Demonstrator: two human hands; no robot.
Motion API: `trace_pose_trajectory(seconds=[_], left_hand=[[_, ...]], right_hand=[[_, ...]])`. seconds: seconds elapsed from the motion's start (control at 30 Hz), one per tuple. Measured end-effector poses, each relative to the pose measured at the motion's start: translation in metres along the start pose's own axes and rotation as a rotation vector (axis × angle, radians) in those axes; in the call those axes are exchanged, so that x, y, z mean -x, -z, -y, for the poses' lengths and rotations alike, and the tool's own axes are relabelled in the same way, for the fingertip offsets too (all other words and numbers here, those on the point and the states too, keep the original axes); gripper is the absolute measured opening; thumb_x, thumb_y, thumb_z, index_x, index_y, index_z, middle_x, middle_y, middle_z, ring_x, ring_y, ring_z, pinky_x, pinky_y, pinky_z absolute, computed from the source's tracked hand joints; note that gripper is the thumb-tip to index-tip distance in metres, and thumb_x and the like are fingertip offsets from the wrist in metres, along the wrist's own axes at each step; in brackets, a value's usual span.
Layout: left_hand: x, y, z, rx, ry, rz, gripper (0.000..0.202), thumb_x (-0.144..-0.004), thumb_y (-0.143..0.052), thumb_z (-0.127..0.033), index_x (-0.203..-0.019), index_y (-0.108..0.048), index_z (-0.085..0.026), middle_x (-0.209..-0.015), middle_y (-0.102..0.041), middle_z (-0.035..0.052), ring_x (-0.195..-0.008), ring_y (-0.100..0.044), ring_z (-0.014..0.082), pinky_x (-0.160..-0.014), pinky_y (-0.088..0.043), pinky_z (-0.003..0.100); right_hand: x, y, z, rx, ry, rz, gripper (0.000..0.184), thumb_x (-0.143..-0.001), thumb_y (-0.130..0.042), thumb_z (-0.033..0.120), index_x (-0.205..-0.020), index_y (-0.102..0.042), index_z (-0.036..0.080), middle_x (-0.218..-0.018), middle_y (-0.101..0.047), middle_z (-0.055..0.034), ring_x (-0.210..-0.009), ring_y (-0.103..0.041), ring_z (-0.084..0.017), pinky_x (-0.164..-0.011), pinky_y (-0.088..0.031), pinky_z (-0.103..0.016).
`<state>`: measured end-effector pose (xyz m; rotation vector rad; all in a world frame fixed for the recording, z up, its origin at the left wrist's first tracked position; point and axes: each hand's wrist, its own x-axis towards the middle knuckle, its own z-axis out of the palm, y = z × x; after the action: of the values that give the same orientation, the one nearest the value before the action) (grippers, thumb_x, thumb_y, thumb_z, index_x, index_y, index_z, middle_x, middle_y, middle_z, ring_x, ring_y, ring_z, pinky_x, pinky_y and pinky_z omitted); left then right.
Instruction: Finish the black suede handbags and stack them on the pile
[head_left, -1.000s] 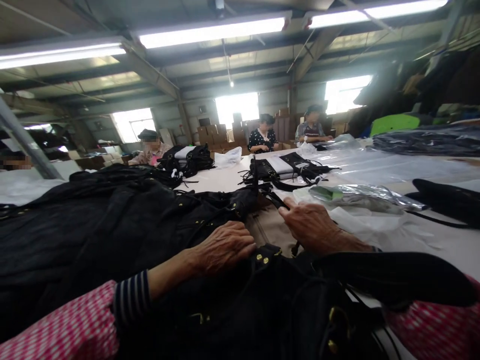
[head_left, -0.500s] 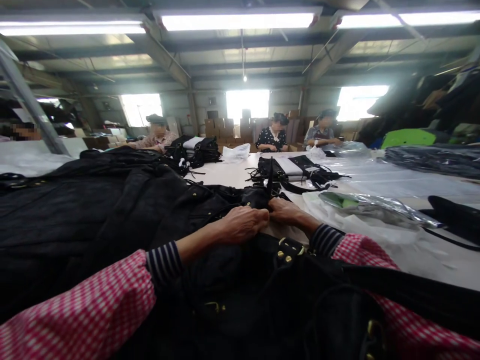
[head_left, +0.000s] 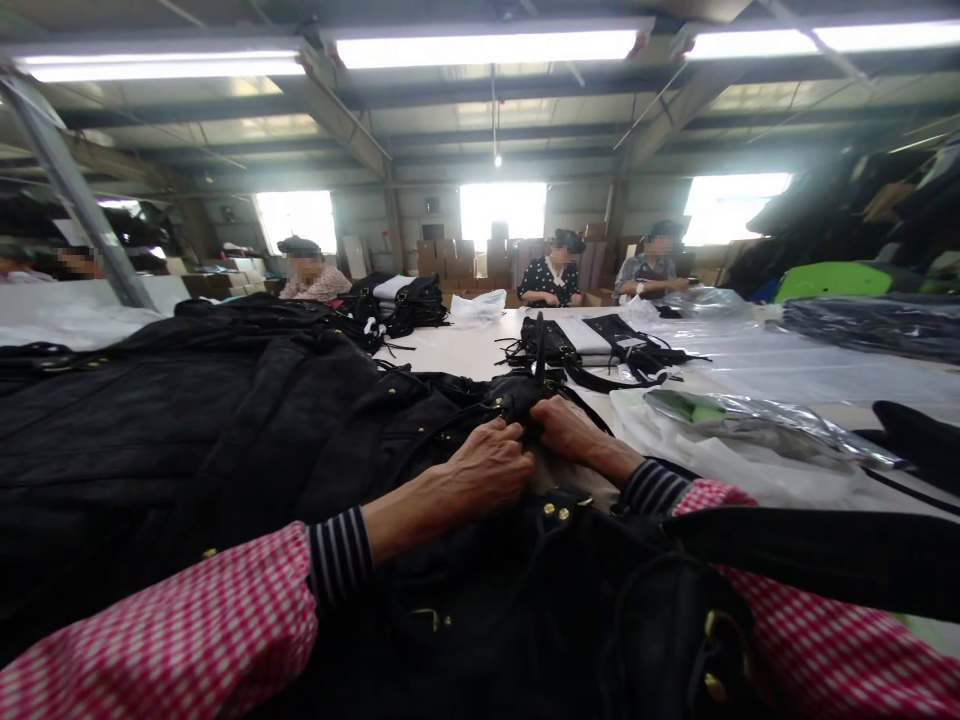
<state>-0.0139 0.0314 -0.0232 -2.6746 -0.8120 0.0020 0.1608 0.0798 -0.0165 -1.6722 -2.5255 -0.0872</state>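
A black handbag with brass studs (head_left: 525, 590) lies right in front of me on the work table. Both my hands meet at its far edge. My left hand (head_left: 487, 470) is curled, its fingers pinched on a black part of the bag (head_left: 517, 405). My right hand (head_left: 566, 430) is closed on the same dark piece from the right side. A wide black strap (head_left: 810, 560) runs across my right forearm. My sleeves are pink checked with striped cuffs.
A big heap of black bags (head_left: 187, 430) fills the left. White wrapping and clear plastic bags (head_left: 750, 420) lie to the right. More black bags (head_left: 592, 345) sit mid-table. Several other people sit at the far end (head_left: 551, 275).
My right hand moved left and away from me to meet my left hand at the bag's far edge. Both hands closed on the dark piece. The view rose slightly.
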Motion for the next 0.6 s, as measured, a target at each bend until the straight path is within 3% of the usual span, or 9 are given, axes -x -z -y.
trace_pose_trajectory(seconds=[0.17,0.3,0.47,0.6], left_hand=[[-0.007,-0.001,0.002,0.089,0.138,0.064,0.005,-0.087,-0.058,-0.019,-0.085,-0.062,-0.017,-0.08,-0.066,0.0076,-0.083,-0.063,0.0223,-0.075,-0.042,0.034],[-0.007,0.002,-0.001,0.13,0.249,0.012,0.02,-0.087,-0.053,-0.018,-0.106,-0.058,-0.018,-0.084,-0.069,0.0068,-0.078,-0.066,0.0228,-0.073,-0.041,0.034],[-0.011,0.003,0.001,0.247,0.186,-0.034,0.023,-0.093,-0.046,-0.02,-0.111,-0.06,-0.024,-0.099,-0.07,0.0019,-0.094,-0.065,0.0208,-0.079,-0.041,0.032],[-0.009,0.006,-0.007,0.181,0.22,-0.061,0.025,-0.095,-0.043,-0.016,-0.108,-0.062,-0.023,-0.104,-0.067,0.0025,-0.095,-0.063,0.0179,-0.078,-0.04,0.029]], right_hand=[[0.016,0.008,-0.004,-0.028,0.054,-0.028,0.021,-0.081,-0.056,0.005,-0.087,-0.074,0.014,-0.091,-0.075,-0.011,-0.087,-0.068,-0.022,-0.068,-0.038,-0.027],[0.045,0.003,-0.014,-0.311,0.149,-0.096,0.016,-0.083,-0.057,0.009,-0.075,-0.069,0.017,-0.075,-0.071,-0.003,-0.074,-0.065,-0.016,-0.066,-0.039,-0.025],[0.064,-0.015,-0.017,-0.406,0.126,-0.253,0.014,-0.083,-0.059,0.006,-0.082,-0.07,0.015,-0.081,-0.071,-0.0049,-0.079,-0.064,-0.018,-0.071,-0.041,-0.025],[0.072,-0.011,-0.005,-0.385,0.123,-0.292,0.013,-0.086,-0.06,0.007,-0.084,-0.069,0.015,-0.086,-0.072,-0.0064,-0.083,-0.064,-0.018,-0.073,-0.041,-0.025]])
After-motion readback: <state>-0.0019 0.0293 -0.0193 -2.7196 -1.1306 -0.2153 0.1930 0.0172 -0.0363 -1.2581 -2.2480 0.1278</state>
